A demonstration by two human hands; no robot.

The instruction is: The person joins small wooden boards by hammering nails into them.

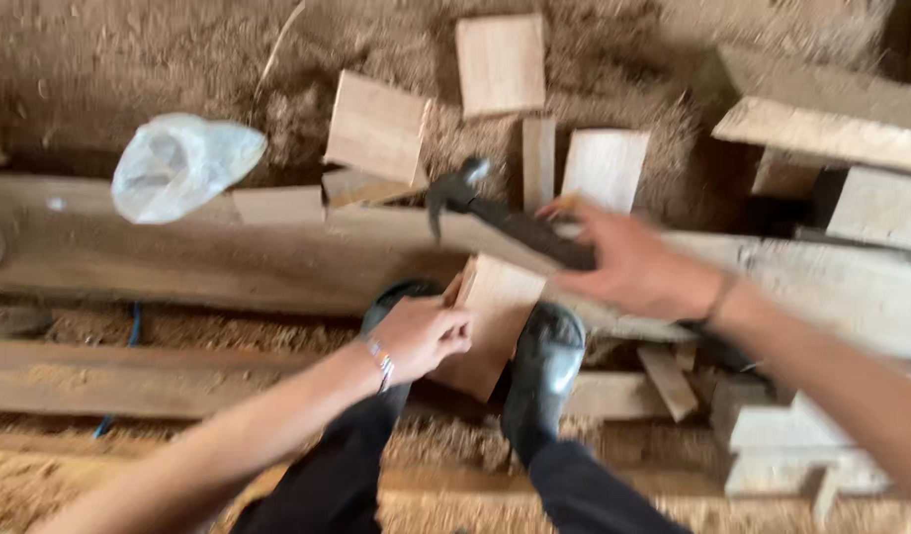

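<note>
Legs: two dark trouser legs run up from the lower edge, ending in black shoes [542, 368] that stand just below the left hand.
Left hand: the left hand [422, 334] is closed on the near left edge of a flat wooden piece [493, 318]; a beaded band sits on its wrist.
Wooden piece: pale, roughly square, tilted, held between the two shoes, with its far corner reaching under the right hand.
Right hand: the right hand [635, 265] is wrapped around the dark handle of a hammer [495, 210]; a thin band circles its wrist.
Hammer: blurred, its claw head points up and to the left of the right hand, above the wooden piece and apart from it.
Planks: a long grey plank [178, 252] lies crosswise just beyond the left hand; another plank [129, 381] lies nearer, to the left of that hand.
Offcuts beyond the hands: several pale square blocks [378, 127] lie scattered on the sawdust floor [99, 69].
Plastic bag: a crumpled clear bag [183, 163] lies far left of the hammer head, on the grey plank's far edge.
Right side: stacked short blocks [781, 435] sit below the right forearm.
</note>
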